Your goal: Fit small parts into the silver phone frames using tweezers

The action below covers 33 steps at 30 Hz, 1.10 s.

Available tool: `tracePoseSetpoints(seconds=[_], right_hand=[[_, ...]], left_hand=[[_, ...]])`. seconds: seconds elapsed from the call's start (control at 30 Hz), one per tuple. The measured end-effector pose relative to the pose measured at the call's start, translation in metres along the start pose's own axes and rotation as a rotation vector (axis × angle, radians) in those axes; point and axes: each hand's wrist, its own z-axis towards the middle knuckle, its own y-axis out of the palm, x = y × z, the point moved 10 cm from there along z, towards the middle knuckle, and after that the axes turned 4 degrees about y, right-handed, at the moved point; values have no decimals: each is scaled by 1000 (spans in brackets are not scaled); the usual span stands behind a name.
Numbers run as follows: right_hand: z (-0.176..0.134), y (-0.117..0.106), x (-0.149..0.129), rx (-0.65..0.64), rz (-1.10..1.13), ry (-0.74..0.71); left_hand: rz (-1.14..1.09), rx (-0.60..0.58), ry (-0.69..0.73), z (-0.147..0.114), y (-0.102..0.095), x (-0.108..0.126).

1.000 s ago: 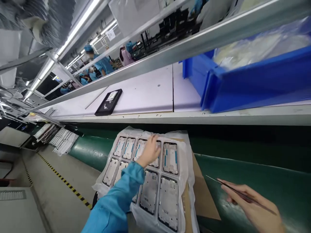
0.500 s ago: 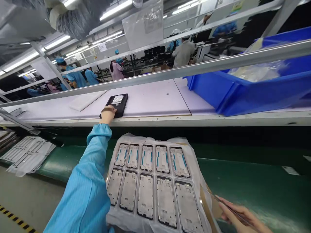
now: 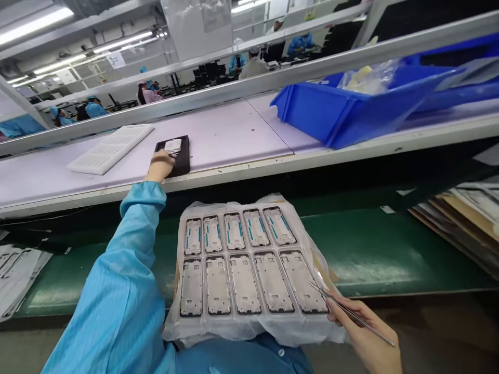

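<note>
My left hand [image 3: 161, 164] reaches forward to the shelf, at the left edge of a black tray [image 3: 181, 165]. Its fingers are curled over the tray's side; what they hold, if anything, is hidden. A small silvery-white packet [image 3: 173, 146] lies in that tray. In my right hand [image 3: 362, 324] is a pair of metal tweezers [image 3: 353, 313], tips pointing left above the lower right phone frame [image 3: 302, 280]. A clear plastic tray [image 3: 230, 324] in front of me holds two rows of phone frames. The far row, such as this frame [image 3: 234, 231], carries blue strips; the near row shows none.
On the shelf [image 3: 222, 136] stand a white slotted panel [image 3: 111, 149] at left and a blue bin [image 3: 312, 117] with plastic bags at right. Below runs a green conveyor belt [image 3: 362, 249]. Stacked trays [image 3: 463, 223] lie right, more frames [image 3: 19, 275] left. Several people work behind.
My right hand has brought the tweezers in from the lower right to over the tray of frames. My left hand stays at the black tray. The view has turned to the right.
</note>
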Motion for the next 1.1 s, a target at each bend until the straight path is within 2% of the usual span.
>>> tracePoseSetpoints(seconds=[0.1, 0.17, 0.23, 0.3, 0.4, 0.47, 0.53, 0.63, 0.73, 0.83, 0.93, 1.1], right_hand=[[-10, 4, -3, 3, -13, -22], [-12, 11, -7, -6, -31, -39], [-13, 22, -14, -28, -42, -78], [-15, 38, -31, -74, -57, -148], [-27, 70, -79, -202, -49, -304], [-43, 89, -127, -304, 58, -442], [-64, 105, -180, -403, 212, -595], [-109, 147, -243, -653, 223, -798], [-157, 189, -278, -872, 219, -972], [-186, 217, -289, -923, 238, -1054], [-200, 240, -287, -985, 192, -1068], [-198, 255, -275, -1007, 131, -1007]], left_hand=[[-172, 138, 17, 3, -19, -10], [-342, 206, 41, -4, -29, -15], [-592, 231, 74, -25, -34, -17], [-907, 252, 129, -62, -39, -15], [-1263, 284, 179, -141, -50, -10], [-1483, 325, 183, -194, -59, -11], [-1684, 300, 188, -236, -65, -9], [-1872, 227, 139, -271, -64, -7], [-1937, 216, 55, -288, -59, -15], [-1961, 221, -8, -301, -54, -25], [-1997, 221, -48, -313, -48, -30], [-2054, 172, -55, -322, -38, -28]])
